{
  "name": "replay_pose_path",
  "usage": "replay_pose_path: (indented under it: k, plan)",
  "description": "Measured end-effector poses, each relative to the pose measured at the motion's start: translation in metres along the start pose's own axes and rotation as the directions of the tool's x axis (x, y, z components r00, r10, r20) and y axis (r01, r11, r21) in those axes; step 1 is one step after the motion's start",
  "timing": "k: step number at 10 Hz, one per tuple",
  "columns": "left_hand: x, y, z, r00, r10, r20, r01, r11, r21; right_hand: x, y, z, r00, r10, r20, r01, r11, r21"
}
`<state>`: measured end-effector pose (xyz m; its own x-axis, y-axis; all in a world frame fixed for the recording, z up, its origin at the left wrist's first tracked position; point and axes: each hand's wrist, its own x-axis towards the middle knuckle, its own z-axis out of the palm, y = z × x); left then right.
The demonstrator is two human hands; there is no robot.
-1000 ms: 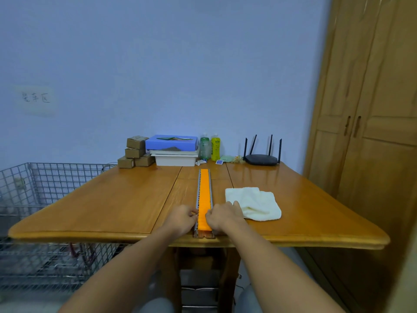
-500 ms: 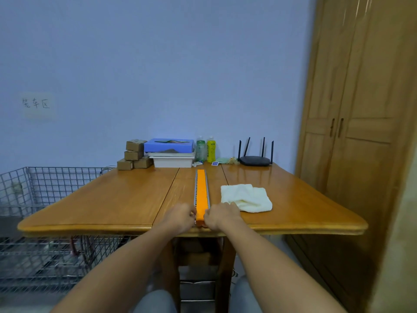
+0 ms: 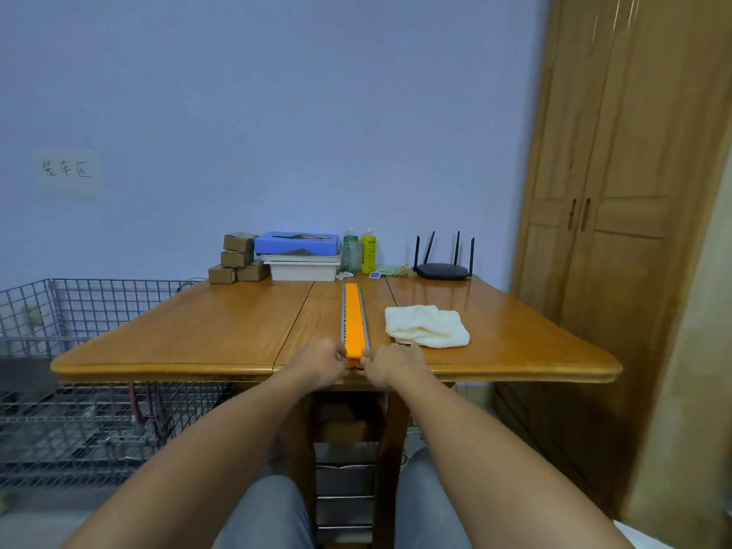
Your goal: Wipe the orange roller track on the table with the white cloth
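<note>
While the person faces the wooden table (image 3: 198, 330), both hands are set at the near end of the orange roller track (image 3: 353, 318). The left hand (image 3: 317, 360) grips the track's left edge with curled fingers, and the right hand (image 3: 390, 364) pinches the right edge the same way, so the end of the track sits between them. The track lies flat down the middle of the table, running straight away from the person, with its near end at the front edge and its far end short of the things by the wall.

The white cloth (image 3: 427, 330) lies crumpled on the table just right of the track, apart from it and just beyond the right hand; I cannot tell whether that hand touches it.

Along the back of the table stand small cardboard boxes (image 3: 237, 257), a blue box (image 3: 297, 244) on a white tray (image 3: 303, 270), two bottles (image 3: 359, 251) and a black router (image 3: 441, 270) with four aerials. A wire cage (image 3: 79, 350) stands left of the table, a wooden wardrobe (image 3: 618, 231) to the right, and a handwritten note (image 3: 66, 170) is stuck on the blue wall.
</note>
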<state>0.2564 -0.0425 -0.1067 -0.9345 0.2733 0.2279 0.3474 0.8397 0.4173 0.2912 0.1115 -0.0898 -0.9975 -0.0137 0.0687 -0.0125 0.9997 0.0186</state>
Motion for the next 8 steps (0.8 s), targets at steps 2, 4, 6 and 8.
replay_pose_path:
  k: [2,4,6,8]
  plan:
    - [-0.008,0.007,0.002,1.000,-0.009,0.004,0.009,1.000,-0.007,-0.007,-0.003,-0.002,0.999,0.014,0.045,-0.014,1.000,-0.007]
    - [-0.010,0.006,0.003,0.999,-0.031,0.008,0.032,0.999,-0.009,-0.010,0.000,-0.005,0.996,-0.004,0.088,0.004,1.000,0.004]
    - [-0.005,0.001,-0.008,0.999,-0.040,0.005,0.040,0.999,0.010,-0.011,0.003,-0.009,0.997,-0.026,0.070,0.024,0.999,0.030]
    - [0.007,-0.001,-0.013,0.999,-0.041,-0.006,0.041,0.999,0.010,0.003,0.008,-0.010,0.999,-0.024,-0.031,0.026,0.999,0.048]
